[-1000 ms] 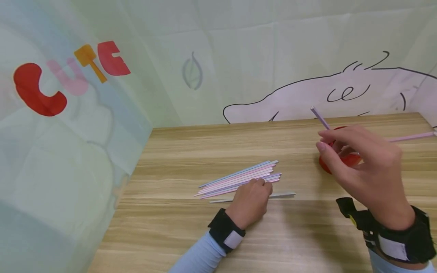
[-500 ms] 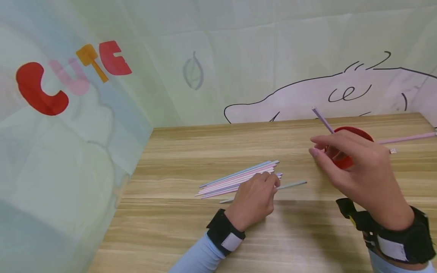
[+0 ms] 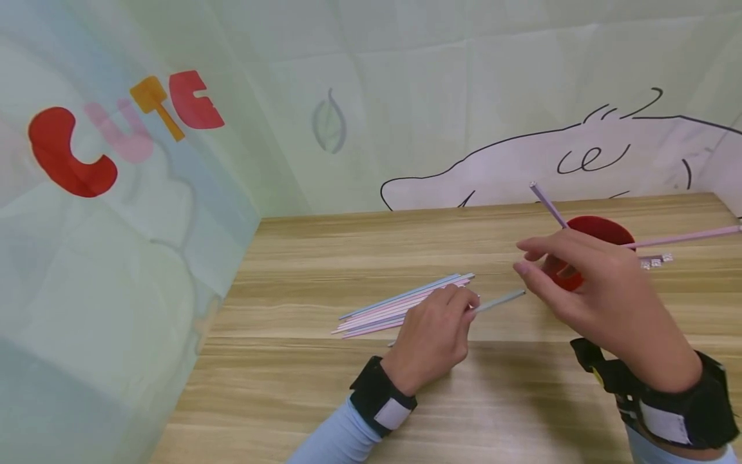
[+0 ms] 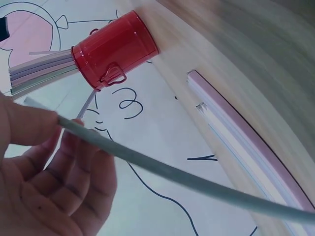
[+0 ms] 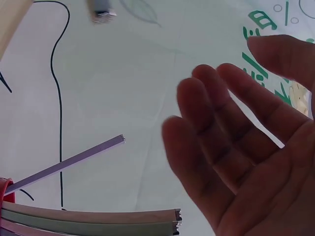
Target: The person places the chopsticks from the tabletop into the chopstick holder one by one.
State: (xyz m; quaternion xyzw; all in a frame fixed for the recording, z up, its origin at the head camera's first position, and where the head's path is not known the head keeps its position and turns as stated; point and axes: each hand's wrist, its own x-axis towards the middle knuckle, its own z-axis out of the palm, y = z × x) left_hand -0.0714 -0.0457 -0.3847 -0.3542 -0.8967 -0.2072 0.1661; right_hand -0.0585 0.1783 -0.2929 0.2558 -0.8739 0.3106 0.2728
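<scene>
Grey-green strip pinched in the left hand, red bucket half hidden behind the right

A single grey-green strip (image 3: 500, 301) is pinched between the thumb and fingers of the left hand (image 3: 431, 335); its far end is pointed towards the red bucket (image 3: 603, 227), and whether its near end is resting on the wooden tabletop (image 3: 261, 399) cannot be told; the pile of strips (image 3: 388, 309), in pink, blue and white, is partly covered by that same hand. The right hand (image 3: 599, 283) is held loosely spread, with nothing gripped, in front of the bucket, so that much of it is blocked from the head view; from the bucket a purple strip (image 3: 547, 203) is slanted out to one side, a pink strip (image 3: 690, 236) to the other, and several more are bunched between them. Black bands are worn on both wrists; the space is closed in by a printed backdrop (image 3: 406, 96), marked with black line drawing and coloured letters (image 3: 69, 161).
</scene>
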